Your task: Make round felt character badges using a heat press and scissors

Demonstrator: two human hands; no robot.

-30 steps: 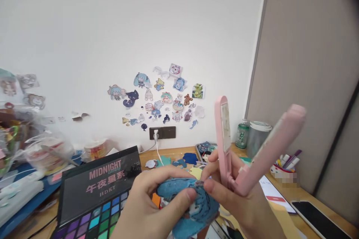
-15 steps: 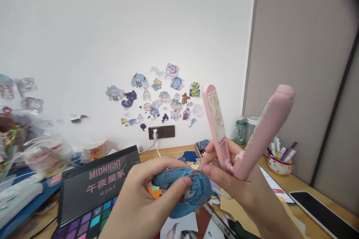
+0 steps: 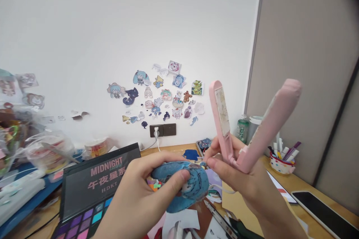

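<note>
My left hand (image 3: 140, 185) grips a blue, puffy figure (image 3: 198, 185) with a face drawn in dark lines, thumb pressed on its front. A small pink hair straightener (image 3: 270, 123) rests in my right hand (image 3: 244, 175), its two arms spread apart in a V and pointing up. Worn, stained plates line the straightener's inner sides. The thumb and a finger of my right hand also pinch together at the figure's upper right edge. Whatever lies between those fingertips is too small to make out.
An open eyeshadow palette (image 3: 102, 183) stands at the left. Paper scraps and a black-handled metal tool (image 3: 220, 216) lie beneath my hands. To the right are a phone (image 3: 322, 213), a pen cup (image 3: 282, 162) and a green bottle (image 3: 242, 129). Cut-out stickers (image 3: 165, 95) dot the wall.
The view has shifted slightly. Both hands keep their holds; the straightener sits a little higher and farther right, and the blue figure slightly farther left.
</note>
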